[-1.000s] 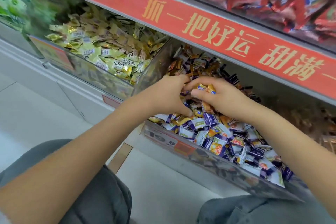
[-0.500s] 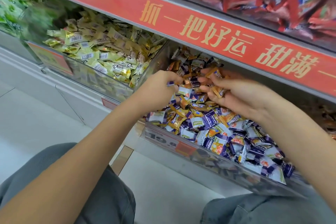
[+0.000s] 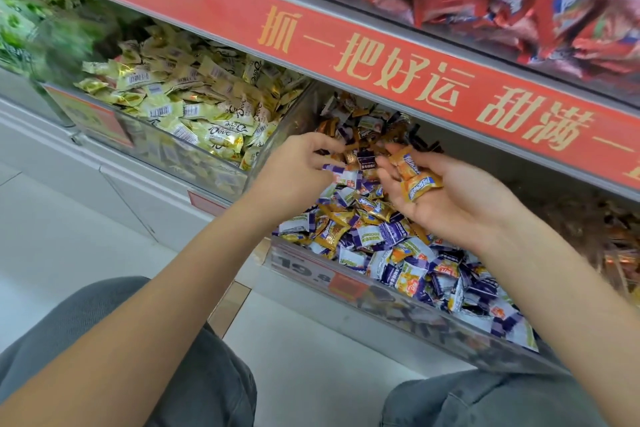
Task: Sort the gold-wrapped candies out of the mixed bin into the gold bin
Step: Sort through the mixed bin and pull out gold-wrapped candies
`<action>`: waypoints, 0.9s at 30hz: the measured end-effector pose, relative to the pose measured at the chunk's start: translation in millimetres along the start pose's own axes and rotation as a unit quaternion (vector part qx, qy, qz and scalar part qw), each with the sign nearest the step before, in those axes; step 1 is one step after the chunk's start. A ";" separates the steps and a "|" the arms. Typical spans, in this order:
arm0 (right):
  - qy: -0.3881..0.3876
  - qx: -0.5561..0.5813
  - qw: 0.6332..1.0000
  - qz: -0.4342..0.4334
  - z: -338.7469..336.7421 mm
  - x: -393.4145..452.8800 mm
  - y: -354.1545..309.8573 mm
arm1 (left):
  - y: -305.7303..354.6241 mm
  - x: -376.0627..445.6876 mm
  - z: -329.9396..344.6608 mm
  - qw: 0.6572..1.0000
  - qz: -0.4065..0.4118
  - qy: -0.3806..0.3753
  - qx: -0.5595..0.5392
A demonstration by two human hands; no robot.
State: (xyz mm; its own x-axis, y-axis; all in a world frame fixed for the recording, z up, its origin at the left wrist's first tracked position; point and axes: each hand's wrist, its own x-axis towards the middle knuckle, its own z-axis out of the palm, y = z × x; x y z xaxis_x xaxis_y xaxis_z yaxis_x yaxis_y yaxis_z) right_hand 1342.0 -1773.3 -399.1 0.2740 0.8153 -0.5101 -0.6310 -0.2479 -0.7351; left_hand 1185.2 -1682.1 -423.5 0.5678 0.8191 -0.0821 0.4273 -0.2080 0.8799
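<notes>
1. Mixed bin [image 3: 398, 314]: clear-fronted bin under the red shelf edge, right of centre, heaped with purple-and-white, orange and gold-brown wrapped candies. A price label sits on its front wall at the left corner.
2. Gold bin [image 3: 221, 180]: clear bin directly left of the mixed bin, their side walls adjoining. Filled with pale gold wrapped candies [image 3: 194, 104], several showing barcodes.
3. Left hand [image 3: 298, 172]: over the rear left part of the mixed bin, fingers curled, grip pinching a purple-and-white candy [image 3: 341, 174] at the fingertips.
4. Right hand [image 3: 453, 194]: above the middle of the mixed bin, palm turned up, fingers loosely spread and relaxed; grip not closed.
5. Orange-gold candies [image 3: 414, 175]: two or three pieces lying on the right hand's fingers and palm, carried rather than clasped.
6. Red shelf strip [image 3: 381, 55]: runs diagonally above both bins, bearing gold lettering.
7. Upper shelf: red-wrapped packets [image 3: 519, 0] behind a clear front.
8. Green-wrapped goods [image 3: 20, 21]: far left of the lower shelf, blurred.
9. Grey trousers [image 3: 194, 388]: knees at the lower frame edge, above a pale floor [image 3: 52, 218].
</notes>
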 end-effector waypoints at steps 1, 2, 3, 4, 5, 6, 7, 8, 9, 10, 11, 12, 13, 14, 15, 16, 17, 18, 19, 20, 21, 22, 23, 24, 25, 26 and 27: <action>0.020 -0.064 0.997 -0.029 -2.4 0.9 0.2 | -0.9 0.0 -0.5 0.997 0.038 0.014 0.070; 0.046 -0.177 0.981 -0.070 -5.9 1.4 -0.1 | -1.7 -0.3 -0.3 0.987 0.080 0.022 0.137; 0.074 -0.323 0.936 -0.117 -10.1 1.5 -0.1 | -2.3 -1.0 0.1 0.976 0.122 0.017 0.181; 0.095 -0.458 0.868 -0.164 -13.1 1.4 -0.5 | -2.0 -2.3 0.5 0.967 0.157 -0.008 0.202; 0.099 -0.564 0.794 -0.204 -15.3 1.6 -1.0 | -2.0 -3.0 0.8 0.960 0.175 -0.050 0.211; 0.086 -0.638 0.730 -0.230 -15.7 1.4 -1.3 | -1.9 -3.8 1.8 0.954 0.179 -0.096 0.220; 0.057 -0.689 0.684 -0.232 -14.0 0.1 -0.8 | -2.6 -3.6 3.8 0.946 0.168 -0.138 0.240; 0.027 -0.731 0.649 -0.209 -11.3 0.0 1.0 | -4.3 -3.0 5.8 0.936 0.150 -0.172 0.270; 0.009 -0.772 0.611 -0.175 -9.1 1.1 4.4 | -7.1 -0.9 7.5 0.924 0.130 -0.197 0.300; 0.009 -0.814 0.563 -0.144 -7.1 2.9 8.4 | -10.0 1.5 8.8 0.917 0.115 -0.213 0.317; 0.017 -0.844 0.520 -0.129 -5.6 4.9 12.0 | -11.9 3.5 9.4 0.914 0.101 -0.226 0.322; 0.030 -0.857 0.498 -0.130 -4.7 7.1 14.1 | -13.1 5.5 10.0 0.913 0.091 -0.236 0.321; 0.038 -0.855 0.499 -0.139 -6.0 9.8 14.8 | -13.1 7.7 10.5 0.911 0.083 -0.247 0.319; 0.037 -0.845 0.512 -0.151 -6.5 12.3 14.7 | -12.6 8.8 9.9 0.910 0.075 -0.254 0.319; 0.030 -0.834 0.527 -0.160 -8.7 15.1 13.8 | -11.1 10.0 10.3 0.908 0.069 -0.260 0.320; 0.020 -0.825 0.538 -0.169 -10.7 16.9 12.8 | -9.4 10.8 10.7 0.908 0.066 -0.261 0.320; 0.008 -0.818 0.548 -0.177 -11.0 17.1 12.1 | -7.6 11.1 10.6 0.910 0.065 -0.259 0.316; -0.001 -0.809 0.559 -0.183 -12.2 17.1 11.4 | -5.8 10.9 10.2 0.914 0.066 -0.256 0.308; -0.005 -0.793 0.580 -0.187 -14.0 16.4 10.1 | -4.0 10.7 9.7 0.919 0.067 -0.253 0.296; -0.002 -0.771 0.609 -0.189 -17.0 16.2 8.0 | -3.2 10.2 7.9 0.923 0.067 -0.249 0.286; 0.010 -0.742 0.641 -0.195 -19.9 15.8 5.9 | -3.5 9.9 6.2 0.925 0.066 -0.246 0.283; 0.031 -0.711 0.675 -0.196 -23.0 15.6 4.1 | -4.6 9.4 4.5 0.923 0.067 -0.244 0.289; 0.058 -0.667 0.719 -0.187 -26.2 14.6 2.9 | -6.3 9.5 2.5 0.919 0.069 -0.243 0.302; 0.079 -0.602 0.777 -0.166 -28.6 12.7 2.7 | -7.5 9.1 0.3 0.914 0.072 -0.245 0.315; 0.084 -0.515 0.842 -0.137 -29.3 10.5 2.8 | -7.7 8.1 -2.8 0.909 0.073 -0.251 0.325; 0.071 -0.419 0.898 -0.111 -29.9 9.7 3.5 | -7.4 6.9 -6.1 0.905 0.070 -0.259 0.331; 0.051 -0.340 0.935 -0.086 -29.8 8.8 4.0 | -6.6 5.7 -8.9 0.902 0.064 -0.272 0.329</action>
State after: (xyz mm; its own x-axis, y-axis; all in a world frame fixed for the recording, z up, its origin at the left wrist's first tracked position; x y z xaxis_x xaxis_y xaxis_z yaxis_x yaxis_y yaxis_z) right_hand 1363.4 -1782.7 -419.8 0.4197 0.8280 -0.3719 0.0275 -0.4212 -0.9066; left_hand 1179.4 -1671.3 -425.6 0.8271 0.4188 -0.3749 0.5568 -0.7020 0.4441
